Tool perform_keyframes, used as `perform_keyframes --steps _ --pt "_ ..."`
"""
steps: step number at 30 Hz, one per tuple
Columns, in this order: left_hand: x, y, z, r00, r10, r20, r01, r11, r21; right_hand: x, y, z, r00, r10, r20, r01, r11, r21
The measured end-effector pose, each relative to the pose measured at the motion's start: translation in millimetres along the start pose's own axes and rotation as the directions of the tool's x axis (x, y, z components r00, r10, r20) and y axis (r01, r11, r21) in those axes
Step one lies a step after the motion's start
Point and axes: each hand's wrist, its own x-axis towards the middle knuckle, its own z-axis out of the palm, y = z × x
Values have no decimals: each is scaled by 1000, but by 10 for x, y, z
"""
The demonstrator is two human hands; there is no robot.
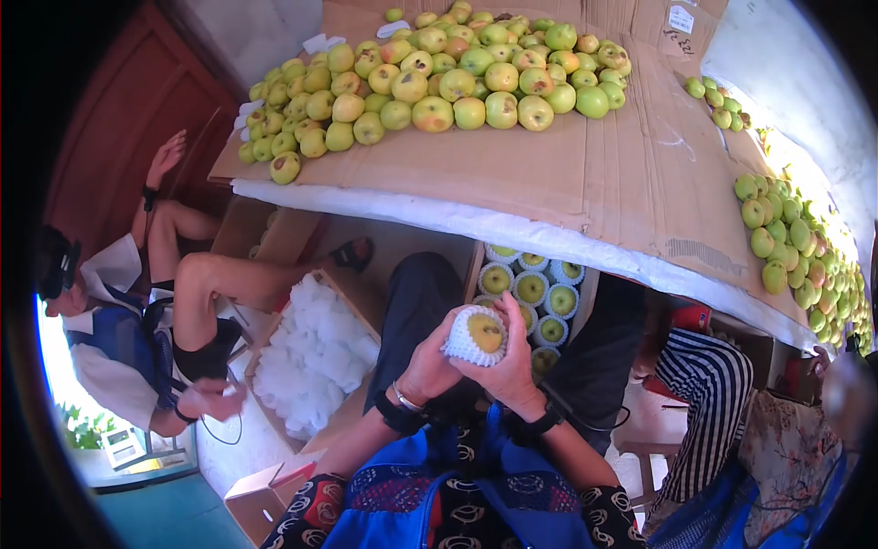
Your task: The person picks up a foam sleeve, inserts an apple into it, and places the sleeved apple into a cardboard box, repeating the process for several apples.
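Note:
Between my two hands, above my lap, is a yellow-green apple in a white foam net, its bare top facing up. My left hand wraps the net's left side. On the right side, my right hand closes round the same net, its fingers along the edge. Just beyond my hands, between my knees, stands a box of netted green apples. To the left of my leg is a carton filled with white foam nets.
A cardboard-covered table bears a large apple pile and more apples at right. One person sits at left, hands raised; another in striped trousers sits at right. A small carton stands at lower left.

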Motion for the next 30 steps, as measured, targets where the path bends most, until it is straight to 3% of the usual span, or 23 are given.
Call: perform_keyframes --steps 3,4,5,6,7,8,9,11,16,18,19,21,25,28,30 --pt "-2 -9 -8 1000 13 -25 -10 995 102 25 -14 12 997 2 -71 3 997 72" --pt "45 -22 -179 997 59 -54 -41 955 295 42 -23 -30 997 3 -71 2 997 72" --pt "66 -5 -279 991 112 -72 -64 875 479 90 -84 -106 994 -99 -41 93 988 -126" --pt "23 100 -148 991 113 -71 -65 874 482 134 -120 -164 981 -194 8 187 931 -314" --pt "-45 222 13 998 -26 -60 41 963 267 165 -119 -199 981 -196 4 187 931 -313" --pt "-88 284 119 986 -163 -20 163 986 38 174 -117 -231 966 -235 105 258 884 -389" --pt "-89 240 96 986 -166 -25 167 985 36 157 -108 -242 942 -261 210 330 828 -454" --pt "-56 101 50 993 -103 -65 116 966 233 109 -98 -187 939 -279 202 341 841 -420" --pt "17 -11 35 979 -150 -141 162 984 79 87 68 -169 942 -249 226 319 872 -370" --pt "20 16 80 970 -141 -200 150 988 30 122 0 -217 962 -166 217 208 960 -188" --pt "23 11 46 970 -138 -200 147 989 31 112 17 -219 961 -169 218 211 959 -187" --pt "40 -3 -41 982 18 -191 -1 996 90 83 64 -224 975 -142 170 145 989 -6" --pt "-9 9 -136 968 -43 -248 40 999 -19 -21 65 86 971 -185 154 187 982 1" --pt "-77 84 -188 963 -41 -265 20 996 -84 64 23 221 951 -213 226 250 956 -153" --pt "-119 125 -203 970 -62 -237 29 990 -139 99 20 289 942 -257 216 292 944 -152"
